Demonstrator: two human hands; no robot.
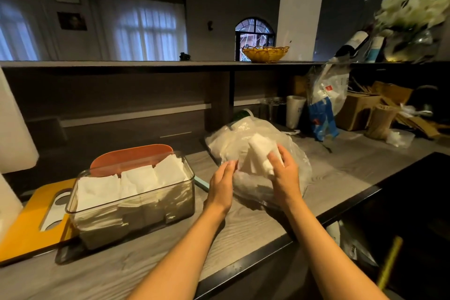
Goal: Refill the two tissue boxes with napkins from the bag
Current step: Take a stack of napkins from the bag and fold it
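Clearly the step in hand is fetching another wad of napkins from the clear plastic bag (265,158), which lies on the grey wood-grain counter (243,226) at about one o'clock from the person. The right hand (283,173) has its fingers curled around a bundle of white napkins (261,153) at the bag's mouth, while the left hand (222,184), fingers straight and together, presses flat against the bag's near side at its nine o'clock, steadying it.

One clear tissue box (134,202) stands at ten o'clock from the hands, already packed with napkins to near its rim. An orange lid (131,157) leans behind it and a yellow lid (31,224) lies just beside it at its eight o'clock; I cannot make out the second box.

Next, I judge, the bundle must be drawn free of the loose plastic without dragging the bag along, then carried leftward.

At two o'clock a paper cup (295,111), a blue-and-white packet (323,105) and cardboard boxes (358,109) crowd the counter's far end, well apart from the path. A yellow woven basket (265,54) sits on the shelf above.
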